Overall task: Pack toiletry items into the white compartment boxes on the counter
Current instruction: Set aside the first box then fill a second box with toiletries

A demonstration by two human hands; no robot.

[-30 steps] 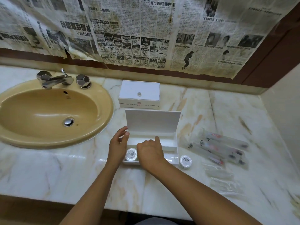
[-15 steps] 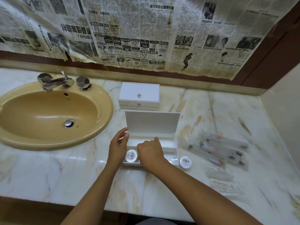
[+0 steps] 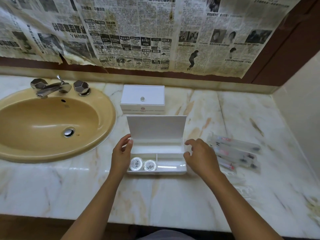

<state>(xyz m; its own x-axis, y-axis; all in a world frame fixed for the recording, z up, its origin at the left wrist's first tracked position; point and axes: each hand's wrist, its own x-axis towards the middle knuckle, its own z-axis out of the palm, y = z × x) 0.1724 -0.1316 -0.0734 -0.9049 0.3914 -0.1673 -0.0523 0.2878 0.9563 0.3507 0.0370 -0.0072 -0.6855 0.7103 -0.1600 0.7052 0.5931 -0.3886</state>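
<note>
With two round silver-wrapped soaps [image 3: 143,164] already lying in the front left compartment of the open white compartment box [image 3: 156,172] on the marble table [image 3: 173,196], the left hand [image 3: 121,154] should steady the box's left wall while the right hand [image 3: 200,155], its grip loosely curled and empty, reaches right for one clear-wrapped toothbrush packet [image 3: 233,149] and lays it flat in a long compartment.

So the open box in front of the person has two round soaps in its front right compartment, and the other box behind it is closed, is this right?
Not quite. In the head view the two round soaps lie in the front left compartment of the open box, next to the left hand. The front right compartment shows no soap. The other box behind it is indeed closed.
</note>
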